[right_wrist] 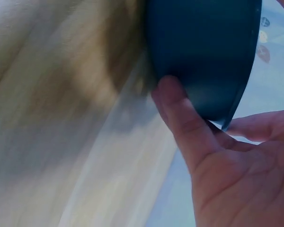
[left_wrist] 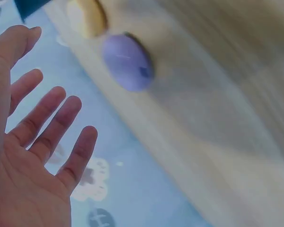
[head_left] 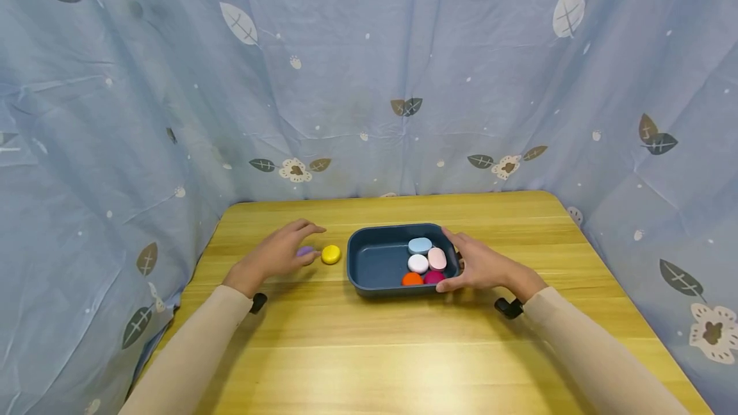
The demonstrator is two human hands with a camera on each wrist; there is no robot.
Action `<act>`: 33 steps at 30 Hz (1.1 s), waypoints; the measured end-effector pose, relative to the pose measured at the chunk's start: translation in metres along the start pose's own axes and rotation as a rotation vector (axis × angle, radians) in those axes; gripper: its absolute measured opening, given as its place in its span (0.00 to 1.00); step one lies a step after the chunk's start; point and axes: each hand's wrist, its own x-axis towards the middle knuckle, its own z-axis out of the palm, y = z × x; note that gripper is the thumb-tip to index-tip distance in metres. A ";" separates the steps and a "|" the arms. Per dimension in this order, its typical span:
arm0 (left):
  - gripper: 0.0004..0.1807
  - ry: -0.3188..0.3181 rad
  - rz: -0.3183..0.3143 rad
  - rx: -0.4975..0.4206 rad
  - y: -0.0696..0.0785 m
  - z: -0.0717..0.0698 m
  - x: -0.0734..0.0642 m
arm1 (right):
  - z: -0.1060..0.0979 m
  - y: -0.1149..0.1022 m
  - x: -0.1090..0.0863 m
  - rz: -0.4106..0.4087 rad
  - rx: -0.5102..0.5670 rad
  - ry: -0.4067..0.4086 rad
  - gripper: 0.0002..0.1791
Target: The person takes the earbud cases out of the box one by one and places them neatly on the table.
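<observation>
Tray: dark blue rectangular tray (head_left: 377, 264), flat on the bench (head_left: 346, 351), bare towards nine o'clock.
Right hand (head_left: 481, 263): at the tray's three o'clock end, grip holding it, thumb against the near wall and fingers at the far corner; probably to stop it sliding.
Left hand (head_left: 282, 252): at nine o'clock from the tray, grip wide, fingers spread, holding nothing; likely that loose to fit around the purple oval piece (head_left: 304, 251) beside its thumb.
Yellow round piece (head_left: 331, 254): on the bench between purple piece and tray, within easy reach.
Tray's contents: around the white round piece (head_left: 418, 264), light blue oval piece (head_left: 419, 246) at twelve, pink oval piece (head_left: 437, 259) at three, magenta piece (head_left: 435, 277) at five, orange piece (head_left: 412, 279) at half past six; seemingly clustered to leave room.
</observation>
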 end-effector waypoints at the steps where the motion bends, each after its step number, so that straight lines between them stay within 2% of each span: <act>1: 0.32 0.001 0.013 0.005 0.005 -0.002 0.003 | -0.001 0.000 0.000 -0.001 0.001 -0.001 0.80; 6: 0.33 -0.009 0.067 0.033 0.027 -0.009 0.016 | -0.002 -0.002 0.000 -0.013 0.005 0.005 0.78; 15: 0.40 -0.075 0.164 0.090 0.063 -0.016 0.047 | -0.001 0.002 0.000 -0.016 0.038 0.010 0.79; 25: 0.42 -0.159 0.284 0.107 0.107 -0.005 0.082 | 0.000 0.004 0.000 -0.018 0.044 0.021 0.78; 33: 0.41 -0.238 0.334 0.073 0.132 0.009 0.105 | 0.001 0.005 -0.001 -0.020 0.055 0.024 0.78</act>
